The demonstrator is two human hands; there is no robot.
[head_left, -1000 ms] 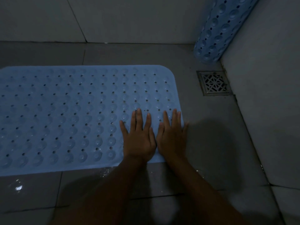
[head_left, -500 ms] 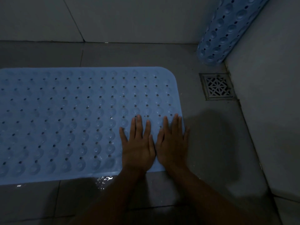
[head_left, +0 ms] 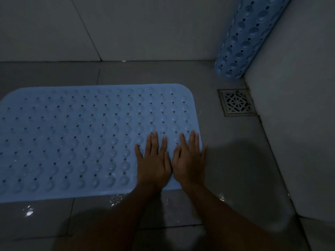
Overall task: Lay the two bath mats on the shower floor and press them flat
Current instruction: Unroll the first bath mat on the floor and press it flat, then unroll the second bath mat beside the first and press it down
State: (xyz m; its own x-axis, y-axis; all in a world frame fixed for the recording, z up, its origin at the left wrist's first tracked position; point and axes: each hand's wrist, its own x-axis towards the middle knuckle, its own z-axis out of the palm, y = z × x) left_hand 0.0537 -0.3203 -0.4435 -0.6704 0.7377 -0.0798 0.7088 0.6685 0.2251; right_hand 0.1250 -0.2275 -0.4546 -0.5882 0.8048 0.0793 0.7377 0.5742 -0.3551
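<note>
Mat [head_left: 81, 142], pale blue, round-cornered, dimpled and perforated, lies flat on wet floor tiles [head_left: 235, 160]. Left hand [head_left: 154, 167] and right hand [head_left: 189, 163] press its near right corner, grip wide, fingers straight. Second mat [head_left: 244, 38], rolled, leans in the corner near a metal drain grate [head_left: 236, 103].

The mat [head_left: 81, 142] under the left hand [head_left: 154, 165] and right hand [head_left: 188, 163] is pale blue, with rows of round bumps and small dark holes. The roll [head_left: 243, 38] beyond the right hand has the same blue and pattern. The drain [head_left: 236, 103] nearer that hand is a silver lattice.
</note>
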